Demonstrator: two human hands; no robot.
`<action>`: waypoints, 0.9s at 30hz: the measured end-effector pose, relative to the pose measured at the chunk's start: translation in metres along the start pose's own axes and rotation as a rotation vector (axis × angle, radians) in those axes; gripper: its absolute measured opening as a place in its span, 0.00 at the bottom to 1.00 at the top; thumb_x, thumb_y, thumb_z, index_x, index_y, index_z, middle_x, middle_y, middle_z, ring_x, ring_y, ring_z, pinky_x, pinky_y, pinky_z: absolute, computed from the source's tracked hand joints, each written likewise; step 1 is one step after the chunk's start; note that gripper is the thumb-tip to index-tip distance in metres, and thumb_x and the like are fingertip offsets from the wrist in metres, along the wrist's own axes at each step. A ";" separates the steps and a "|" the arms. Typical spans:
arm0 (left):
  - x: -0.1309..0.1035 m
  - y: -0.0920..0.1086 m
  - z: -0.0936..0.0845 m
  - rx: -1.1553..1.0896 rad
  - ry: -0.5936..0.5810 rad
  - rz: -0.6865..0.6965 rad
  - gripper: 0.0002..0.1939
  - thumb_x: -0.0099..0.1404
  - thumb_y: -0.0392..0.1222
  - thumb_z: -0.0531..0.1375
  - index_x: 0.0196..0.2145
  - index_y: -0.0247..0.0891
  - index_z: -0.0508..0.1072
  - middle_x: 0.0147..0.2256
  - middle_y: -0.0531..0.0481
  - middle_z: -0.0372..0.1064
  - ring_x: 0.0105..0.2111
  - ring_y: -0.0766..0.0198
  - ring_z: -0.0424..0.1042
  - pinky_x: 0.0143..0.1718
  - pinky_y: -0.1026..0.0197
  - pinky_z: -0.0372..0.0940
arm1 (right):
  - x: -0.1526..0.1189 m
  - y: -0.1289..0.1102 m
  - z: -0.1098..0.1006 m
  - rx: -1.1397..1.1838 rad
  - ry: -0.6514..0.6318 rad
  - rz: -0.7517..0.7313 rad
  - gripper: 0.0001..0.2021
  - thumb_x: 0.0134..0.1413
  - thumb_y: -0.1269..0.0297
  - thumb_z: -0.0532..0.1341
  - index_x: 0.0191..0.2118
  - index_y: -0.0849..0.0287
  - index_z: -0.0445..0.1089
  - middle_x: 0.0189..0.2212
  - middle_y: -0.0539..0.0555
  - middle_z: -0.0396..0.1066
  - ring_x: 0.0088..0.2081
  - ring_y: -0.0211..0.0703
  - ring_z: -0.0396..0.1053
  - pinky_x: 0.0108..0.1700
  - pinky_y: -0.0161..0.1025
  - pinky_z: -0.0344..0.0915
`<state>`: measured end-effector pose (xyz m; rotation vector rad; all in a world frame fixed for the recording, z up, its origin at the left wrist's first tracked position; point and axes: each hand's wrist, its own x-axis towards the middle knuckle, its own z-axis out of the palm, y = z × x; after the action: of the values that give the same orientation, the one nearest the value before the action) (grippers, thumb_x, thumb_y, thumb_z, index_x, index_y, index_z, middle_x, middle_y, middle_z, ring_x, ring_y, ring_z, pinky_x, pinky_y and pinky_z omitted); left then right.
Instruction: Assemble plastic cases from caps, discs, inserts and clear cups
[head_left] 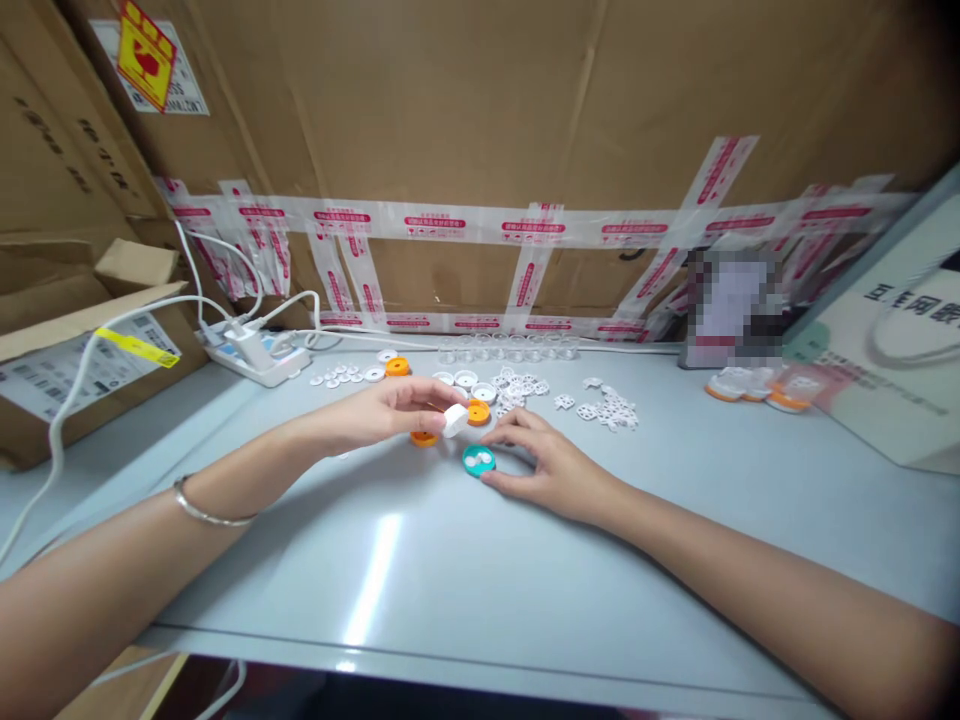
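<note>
My left hand (409, 410) pinches a small white part (454, 420) between thumb and fingers, above the table; its exact kind is not clear. My right hand (544, 465) rests at the table with thumb and fingertips on the rim of a shallow teal round case (470, 471). A few small white round pieces (480, 459) lie inside that case. Just behind it sits an orange round case (478, 413). Another orange case (424, 439) is partly hidden below my left hand.
Behind my hands lie white toothed pieces (615, 411), small white discs (334, 379), white round cases (465, 381), a further orange case (397, 367) and clear round covers (517, 348). A power strip (259, 360) with white cables stands left; orange-and-white round items (757, 386) sit right. Large cardboard (450, 110) closes off the back.
</note>
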<state>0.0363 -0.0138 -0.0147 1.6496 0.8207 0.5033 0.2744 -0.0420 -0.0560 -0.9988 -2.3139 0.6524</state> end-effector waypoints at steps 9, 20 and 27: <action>0.003 -0.005 0.014 0.258 -0.016 -0.013 0.16 0.64 0.46 0.54 0.47 0.38 0.68 0.39 0.49 0.69 0.35 0.66 0.67 0.37 0.64 0.62 | 0.000 -0.001 -0.001 -0.013 0.004 -0.005 0.13 0.49 0.64 0.63 0.43 0.54 0.71 0.38 0.54 0.63 0.42 0.43 0.64 0.47 0.43 0.62; 0.004 -0.001 0.018 0.663 0.025 0.123 0.19 0.65 0.51 0.49 0.38 0.36 0.73 0.32 0.51 0.71 0.31 0.65 0.66 0.31 0.67 0.60 | -0.001 -0.001 0.000 -0.019 0.028 -0.017 0.11 0.47 0.65 0.64 0.40 0.54 0.71 0.37 0.54 0.64 0.42 0.44 0.65 0.46 0.42 0.63; 0.005 0.003 0.022 0.696 0.003 0.140 0.19 0.66 0.50 0.48 0.38 0.36 0.74 0.31 0.51 0.71 0.31 0.65 0.66 0.33 0.67 0.60 | -0.002 0.000 0.001 -0.040 0.045 -0.026 0.11 0.46 0.62 0.65 0.38 0.56 0.71 0.36 0.54 0.65 0.41 0.44 0.65 0.44 0.42 0.62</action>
<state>0.0562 -0.0247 -0.0181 2.3564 0.9482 0.3282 0.2747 -0.0437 -0.0570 -0.9891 -2.3052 0.5700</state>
